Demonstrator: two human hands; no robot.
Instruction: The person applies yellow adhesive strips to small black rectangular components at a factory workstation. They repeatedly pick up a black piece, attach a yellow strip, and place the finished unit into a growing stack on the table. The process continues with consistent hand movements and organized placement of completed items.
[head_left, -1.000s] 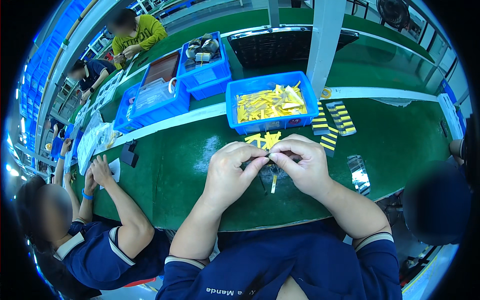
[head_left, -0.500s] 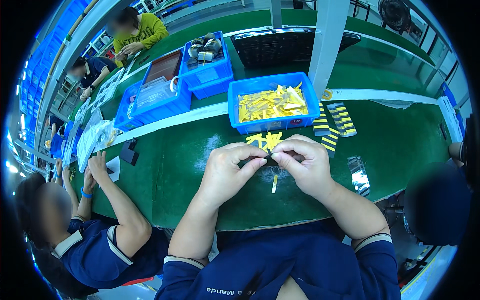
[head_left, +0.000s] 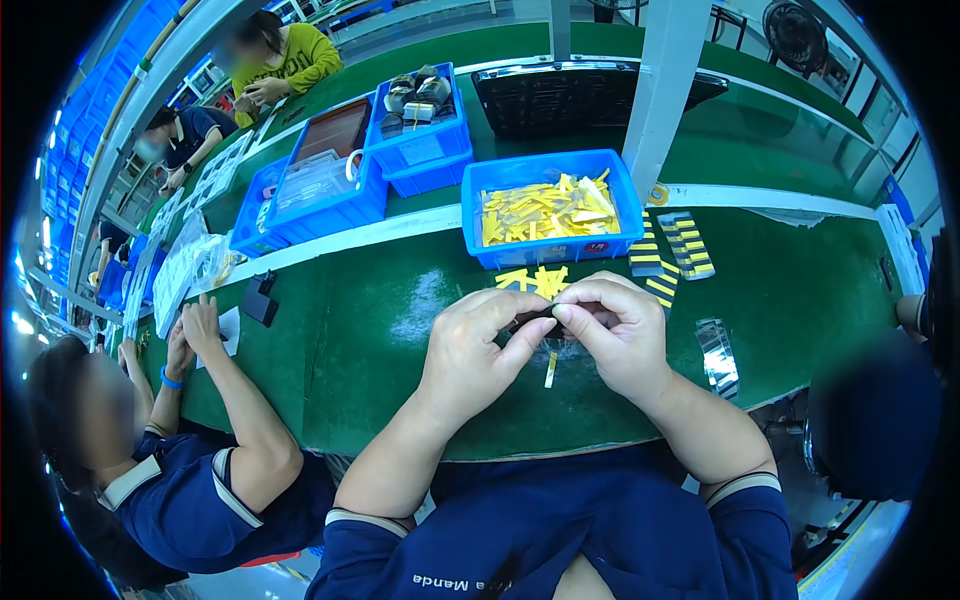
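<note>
Both my hands meet over the green table, fingertips pinched together on a small black piece [head_left: 540,326] whose kind I cannot make out. My left hand [head_left: 475,345] grips it from the left; my right hand [head_left: 618,335] pinches its right end between thumb and forefinger. Much of the piece is hidden by my fingers. Just beyond my fingertips lies a small pile of yellow strips [head_left: 545,281]. A single narrow yellow-and-white strip [head_left: 551,370] lies on the table below my hands. Behind the pile stands a blue bin [head_left: 555,256] full of yellow strips and clear film pieces.
Black-and-yellow striped sheets [head_left: 686,246] lie right of the bin, near a white post [head_left: 662,110]. A shiny clear-and-dark strip sheet [head_left: 717,357] rests farther right. Blue crates [head_left: 335,215] stand at the back left. At left a co-worker's hands [head_left: 195,332] work near a black block [head_left: 260,300].
My hands stay together on the black piece, with a slight shift of the fingers. The whole view has moved a little. The co-worker's hands at left have shifted slightly.
</note>
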